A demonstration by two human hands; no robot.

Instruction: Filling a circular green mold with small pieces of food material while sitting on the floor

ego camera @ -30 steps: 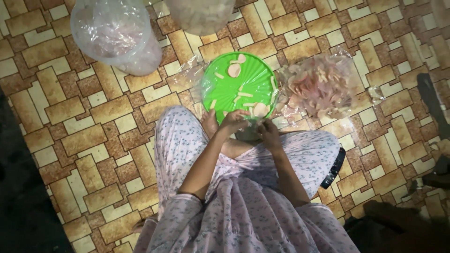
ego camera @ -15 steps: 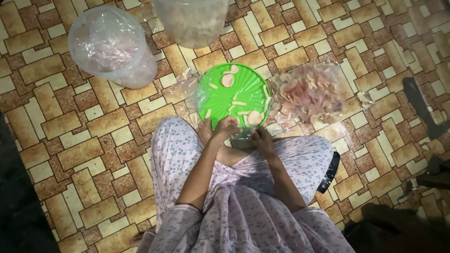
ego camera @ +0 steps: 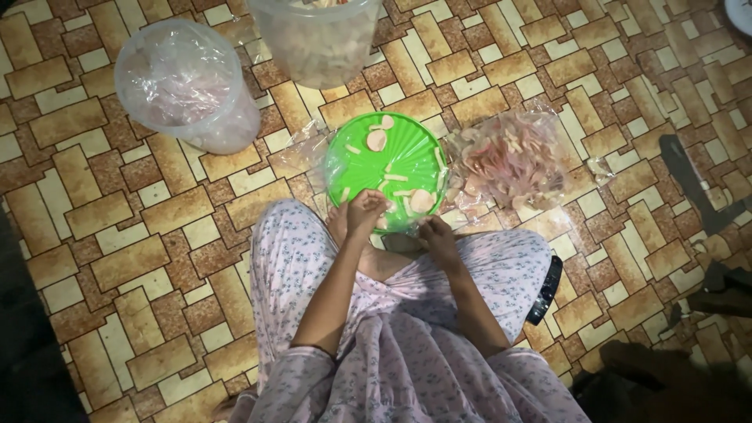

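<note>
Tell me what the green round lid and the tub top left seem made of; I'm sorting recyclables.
The green round lid looks like moulded plastic: a uniform bright colour, radial ribs and a slight sheen. The left hand and right hand work at its near edge. The tub appears to be clear, thin plastic, lined with crinkled glossy film, probably a bag.

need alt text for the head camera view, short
A person sitting on a patterned tile floor works with both hands at the near edge of a round green plate holding pale slices; left hand, right hand. Beside it lie a clear bag of pinkish pieces and two bag-lined tubs.
</note>
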